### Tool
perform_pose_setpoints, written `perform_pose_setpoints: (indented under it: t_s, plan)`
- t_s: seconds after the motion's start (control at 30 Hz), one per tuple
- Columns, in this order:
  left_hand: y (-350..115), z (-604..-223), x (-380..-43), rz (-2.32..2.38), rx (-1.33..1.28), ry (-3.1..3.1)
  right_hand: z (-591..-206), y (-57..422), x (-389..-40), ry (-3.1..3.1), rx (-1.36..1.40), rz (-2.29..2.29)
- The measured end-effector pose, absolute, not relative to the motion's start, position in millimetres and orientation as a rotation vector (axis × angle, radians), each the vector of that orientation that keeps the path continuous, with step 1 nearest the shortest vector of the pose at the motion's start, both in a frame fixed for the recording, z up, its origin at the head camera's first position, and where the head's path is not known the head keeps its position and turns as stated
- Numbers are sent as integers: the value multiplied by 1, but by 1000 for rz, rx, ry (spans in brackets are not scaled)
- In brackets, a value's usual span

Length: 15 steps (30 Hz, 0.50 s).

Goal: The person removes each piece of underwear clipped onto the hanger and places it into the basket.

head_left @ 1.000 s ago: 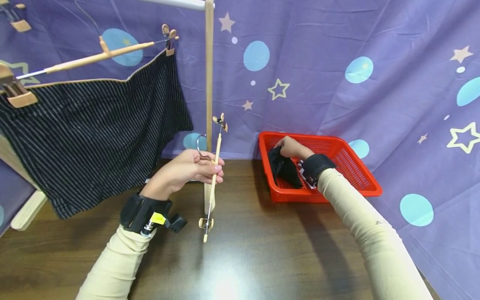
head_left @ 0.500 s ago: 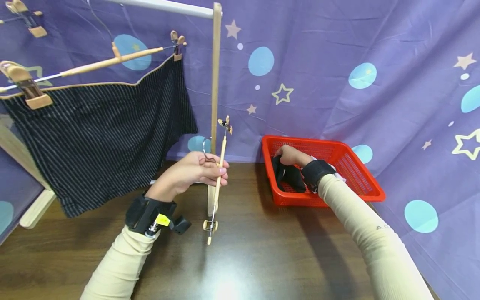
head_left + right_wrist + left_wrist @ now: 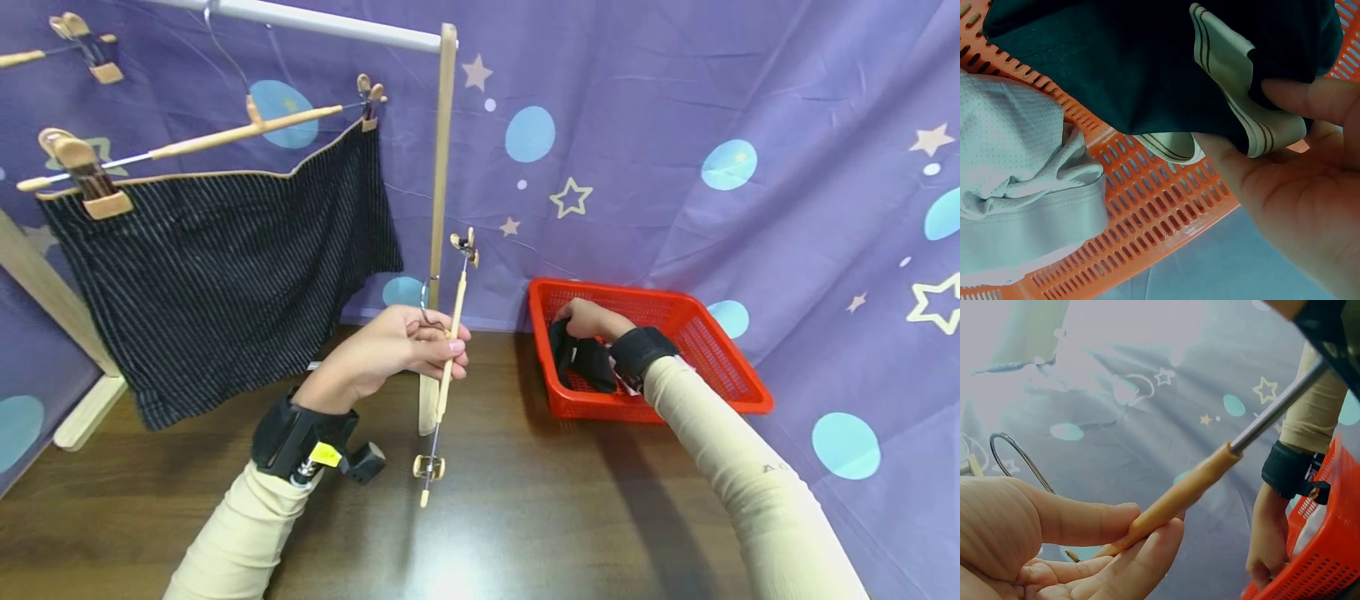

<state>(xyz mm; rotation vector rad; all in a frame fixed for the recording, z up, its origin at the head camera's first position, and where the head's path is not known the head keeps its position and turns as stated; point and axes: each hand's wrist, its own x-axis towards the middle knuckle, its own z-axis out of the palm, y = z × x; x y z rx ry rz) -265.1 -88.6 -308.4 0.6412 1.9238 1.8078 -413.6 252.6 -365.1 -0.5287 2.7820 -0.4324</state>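
In the head view my left hand [image 3: 408, 350] pinches a wooden clip hanger [image 3: 448, 379] by its middle, the bar close to upright in view. Its metal hook curves up behind the fingers, and a clip sits near each end. The left wrist view shows thumb and fingers around the wooden bar. My right hand [image 3: 592, 321] reaches into the red basket [image 3: 558, 404]. There it pinches a black garment [image 3: 1129, 69] at its cream band [image 3: 1263, 128] with dark stripes, thumb on one side, fingers beneath. Pale grey mesh clothing [image 3: 1016, 156] lies beside it in the basket.
Left of the hands, a black striped garment [image 3: 247, 267] hangs clipped to another hanger [image 3: 217, 137] on a rack with a white rail [image 3: 322, 23] and wooden post [image 3: 444, 150]. Part of a further hanger [image 3: 26, 58] shows at upper left. A purple curtain [image 3: 637, 108] stands behind the brown table [image 3: 540, 500].
The head view has shifted, so the rack and basket sit lower and farther right. The left hand keeps its hold on the hanger; the right hand stays in the basket at the black garment.
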Motion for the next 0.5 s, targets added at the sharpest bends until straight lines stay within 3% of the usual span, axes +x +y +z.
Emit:
perform_pose_setpoints:
  t_s: [0.5]
  plan:
    - [-97, -265, -241, 1819, 617, 2056, -352, 250, -407, 2768, -608, -341]
